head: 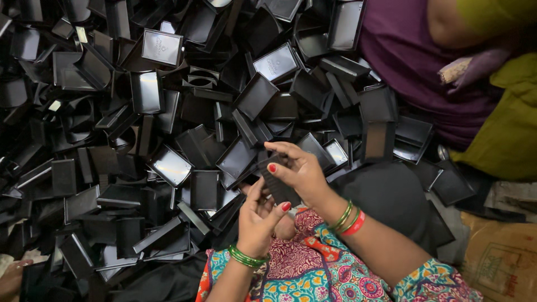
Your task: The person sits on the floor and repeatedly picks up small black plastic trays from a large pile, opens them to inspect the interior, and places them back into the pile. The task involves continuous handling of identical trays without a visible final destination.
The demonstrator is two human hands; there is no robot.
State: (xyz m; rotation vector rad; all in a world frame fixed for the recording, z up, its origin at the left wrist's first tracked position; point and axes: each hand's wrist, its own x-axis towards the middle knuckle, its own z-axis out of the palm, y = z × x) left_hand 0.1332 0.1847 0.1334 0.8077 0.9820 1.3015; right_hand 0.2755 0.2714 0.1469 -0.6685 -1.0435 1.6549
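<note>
Seen from above, two hands meet over a lap covered in bright patterned cloth (313,274). Between them is one flat, dark, ribbed plastic piece (278,184), held just in front of the person's body at the near edge of a heap.

The right hand (299,170) is closed around the upper end of the piece, thumb on its face and fingers curled behind. The left hand (258,218) comes up from below, thumb against the lower end and fingers partly folded under it, so both hands have hold of the same piece. Nails on both thumbs are painted red.

The left wrist carries a stack of green bangles (246,258); their exact number is too fine to tell. The right wrist carries green bangles (342,215) with one red bangle (355,225) beside them.

A great heap of black plastic trays (145,123) fills the picture's left and middle, shallow rectangular shells lying at every angle, far too many to count. Two of them, near the top, show pale embossed faces.

At upper right sits one other person in purple clothing (408,50) with yellow-green fabric (503,134) alongside. One brown sack (500,260) lies at lower right. Part of one further hand (11,277) shows at the lower left edge.
</note>
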